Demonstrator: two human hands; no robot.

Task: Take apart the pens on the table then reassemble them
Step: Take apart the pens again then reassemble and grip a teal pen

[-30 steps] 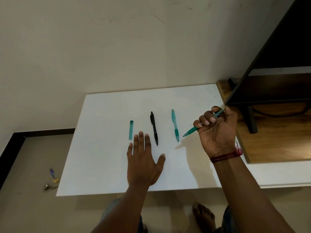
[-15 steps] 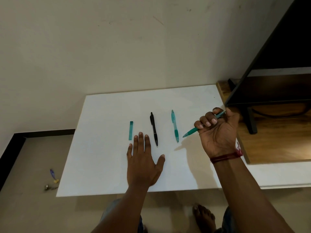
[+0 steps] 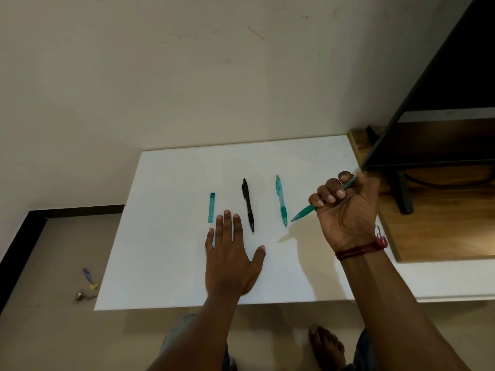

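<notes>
The green pen (image 3: 305,212) is in the right hand (image 3: 345,210), with the whole fist curled round its back half, so a proper clenched hold. Going by the shadow under it, it's lifted off the white table (image 3: 166,236). It sits on a diagonal: the tip pokes out below the little finger and points down-left toward the middle of the table, and the back end sticks out up by the thumb, toward the wooden stand (image 3: 439,223).

That's the bit that matters imo. The free end faces the left hand (image 3: 230,261), so that's the hand that has to come across and take the tip section if it's getting unscrewed. Right now the left hand holds nothing, just flat on the table, palm down and fingers straight.

Everything else lies parallel, running away from the person. There's a teal pen (image 3: 281,200) just beside the held pen's tip, then a black pen (image 3: 247,204), then a short teal piece (image 3: 211,207) furthest left. The left fingertips end up between those last two. Both pens on the table look whole. There's a red thread (image 3: 361,249) on the right wrist.
</notes>
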